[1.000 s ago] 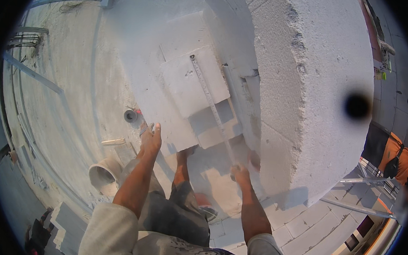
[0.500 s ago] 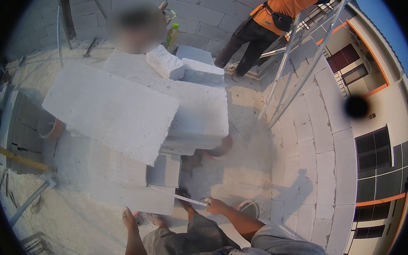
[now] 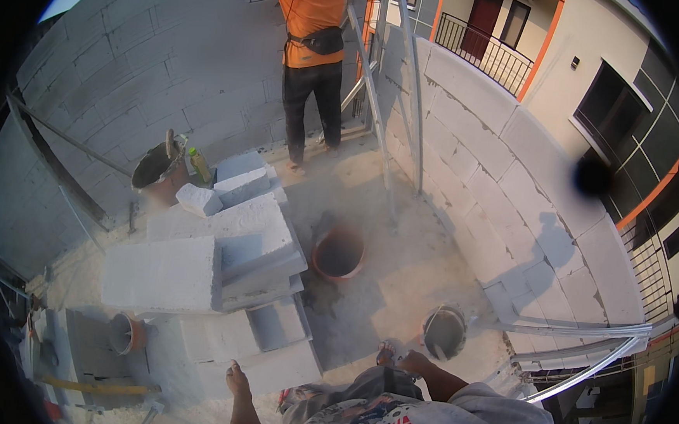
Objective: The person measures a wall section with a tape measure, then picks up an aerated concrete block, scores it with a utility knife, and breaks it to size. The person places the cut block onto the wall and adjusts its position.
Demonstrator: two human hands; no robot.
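A stack of white lightweight concrete blocks (image 3: pixel 161 273) stands ahead and to the left. The lowest front block (image 3: pixel 287 367) reaches close to my left hand (image 3: pixel 237 378). That hand's fingers are curled near the block's front edge; whether they touch it, or hold anything, I cannot make out. My right hand (image 3: pixel 416 363) is closed in front of my shirt, just right of my bare foot (image 3: pixel 386 353). What it holds is hidden, and no measuring tape shows.
A co-worker in an orange shirt (image 3: pixel 317 24) stands by a metal ladder (image 3: pixel 374 97). Buckets stand at the floor's middle (image 3: pixel 338 252), right (image 3: pixel 444 332), left (image 3: pixel 127 334) and behind the stack (image 3: pixel 163 172). A green bottle (image 3: pixel 200 166) stands there too. Block walls (image 3: pixel 505 172) enclose the floor.
The view has swung right and up. The white measuring tape stretched from the blocks to my right hand is out of sight. The blurred person behind the stack is gone from view.
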